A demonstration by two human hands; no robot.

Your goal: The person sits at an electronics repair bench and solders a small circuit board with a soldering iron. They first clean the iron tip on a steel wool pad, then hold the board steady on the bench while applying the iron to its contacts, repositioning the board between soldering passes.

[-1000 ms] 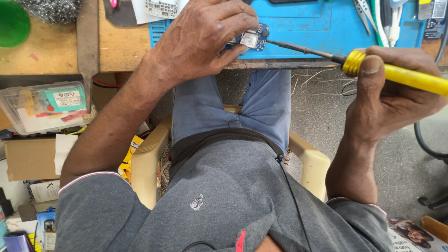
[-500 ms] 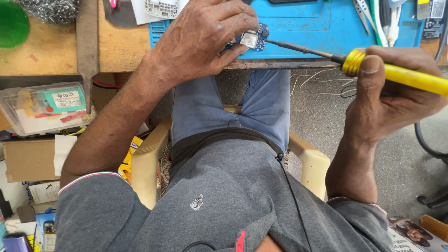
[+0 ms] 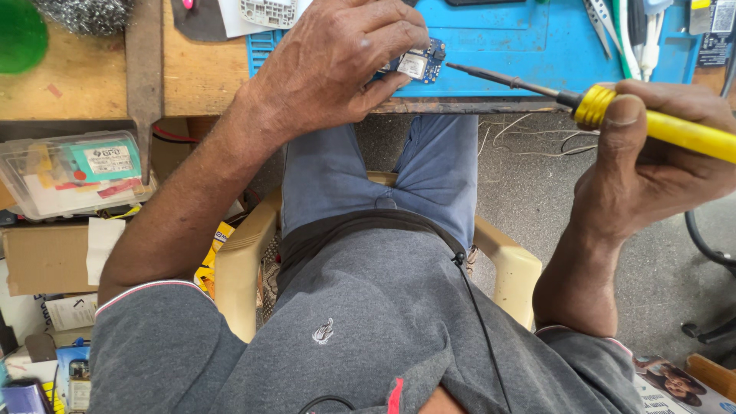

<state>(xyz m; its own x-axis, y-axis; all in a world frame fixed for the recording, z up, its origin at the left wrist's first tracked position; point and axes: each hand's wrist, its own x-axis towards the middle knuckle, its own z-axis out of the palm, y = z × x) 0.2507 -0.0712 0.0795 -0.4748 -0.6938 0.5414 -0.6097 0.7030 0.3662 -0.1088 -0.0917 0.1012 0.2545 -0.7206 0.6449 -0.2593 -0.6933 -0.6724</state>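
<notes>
Left hand closed around a small blue circuit board, pinching it at the near edge of the blue work mat; the board has a pale square part on top. Right hand wrapped shut on the yellow handle of a soldering iron, thumb pressed by the ribbed collar. The iron's dark shaft runs left and its tip sits just beside the board; contact too fine to tell.

The mat lies on a wooden surface, front edge worn. On the mat's far right: tweezers, white tools, and a small dark rectangular package with a pale label at the top right corner. Top left: a green round object, steel wool, and a white perforated plastic piece near the top middle.

Below the surface on the left: a clear plastic box holding a teal rectangular pack with a white label and red and yellow bits. Under it a brown cardboard box with a white paper slip on its side. A yellow packet is wedged beside the cream plastic chair. Bottom left: small printed cartons, blurred. Bottom right: a printed magazine page on the floor.

Person seated, grey shirt, blue jeans.
</notes>
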